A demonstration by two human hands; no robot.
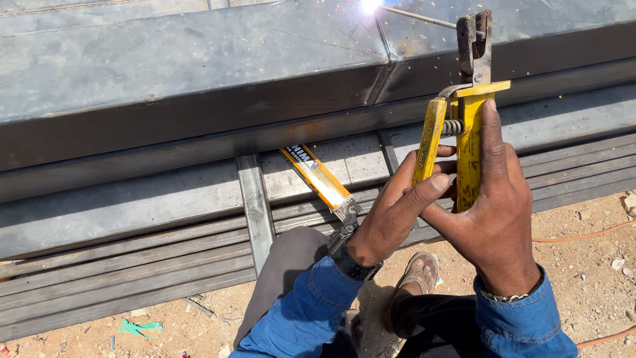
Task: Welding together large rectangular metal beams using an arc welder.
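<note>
I see my right hand (493, 199) wrapped around the yellow electrode holder (464, 142), fingers closed on its upright handle, my left hand (397, 209) pinching it too. The welding rod (424, 18) runs from the clamp toward upper left, ending at the bright arc (369, 5) on the steel beam (199, 73).

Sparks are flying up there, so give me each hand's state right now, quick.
Left hand: closed around the yellow electrode holder, thumb across its handle.
Right hand: closed on the same holder, index finger stretched up along it.
</note>
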